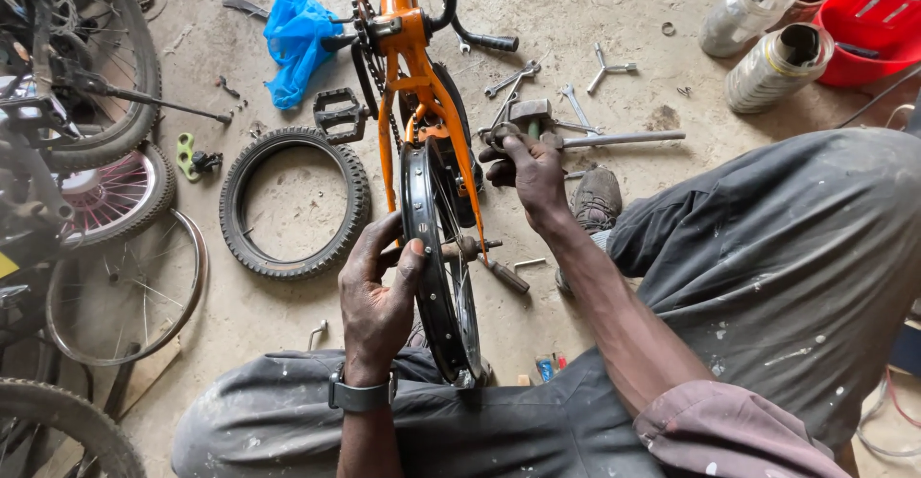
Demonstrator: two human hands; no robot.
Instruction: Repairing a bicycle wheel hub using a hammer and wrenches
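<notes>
An orange bicycle frame [414, 66] lies upside down on the dirt floor in front of me. A bare black wheel rim [434, 277] sits in its fork, between my knees. My left hand [376, 291], with a grey wristwatch, grips the rim's left edge. My right hand [530, 166] reaches past the rim and closes on a tool [507, 133] lying among the wrenches on the floor; which tool it is, I cannot tell. A hammer [585, 131] with a metal handle lies right beside that hand.
A loose black tyre [294, 202] lies left of the frame, a blue plastic bag [295, 37] behind it. Spoked wheels [115, 248] and bicycles crowd the left side. Several wrenches [523, 80] lie scattered. Two clear jars [767, 37] and a red tub [868, 32] stand at the far right.
</notes>
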